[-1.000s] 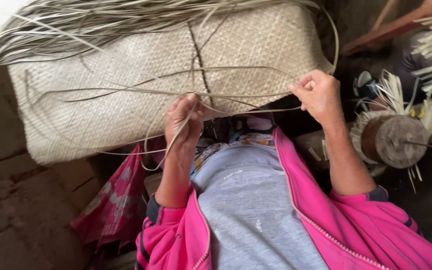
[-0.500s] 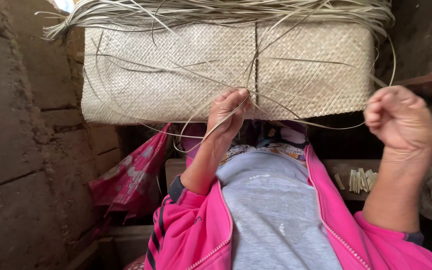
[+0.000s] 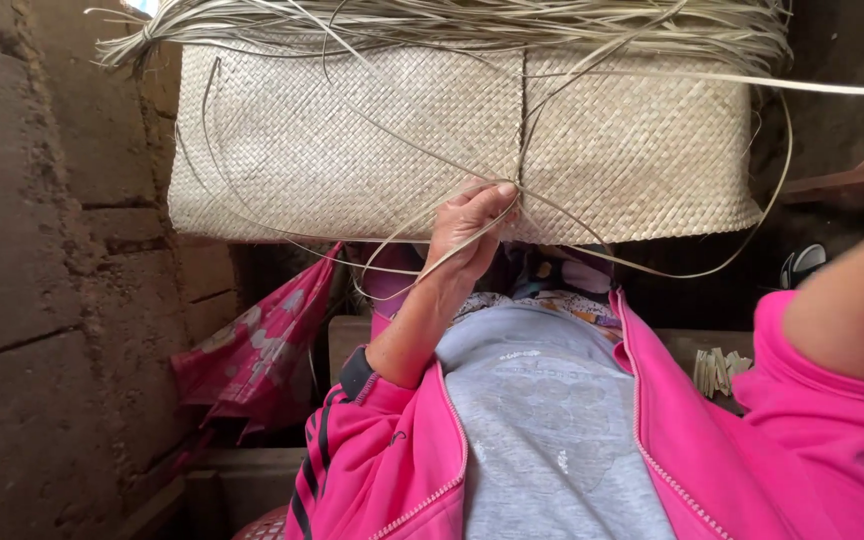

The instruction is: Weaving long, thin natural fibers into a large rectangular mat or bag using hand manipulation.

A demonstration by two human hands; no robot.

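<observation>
Your left hand (image 3: 467, 228) is closed in a pinch on thin pale straw strands (image 3: 392, 255) right at the near edge of the flat, cream-coloured woven straw mat (image 3: 302, 150), which lies across your lap with loose unwoven strips (image 3: 452, 20) fanning off its far edge. Your right forearm in its rolled-up pink jacket sleeve (image 3: 832, 400) reaches out of view at the right edge, so you cannot tell what that hand is doing. A crumpled pink patterned plastic bag (image 3: 257, 350) hangs just below the mat's left corner, beside the rough brown block wall (image 3: 42, 250).

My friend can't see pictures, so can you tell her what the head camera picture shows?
A person's left hand pinches thin pale strips at the near edge of a big woven mat, whose far edge ends in loose strands. The person wears a pink jacket; only the right forearm shows, at the picture's right edge.
</observation>
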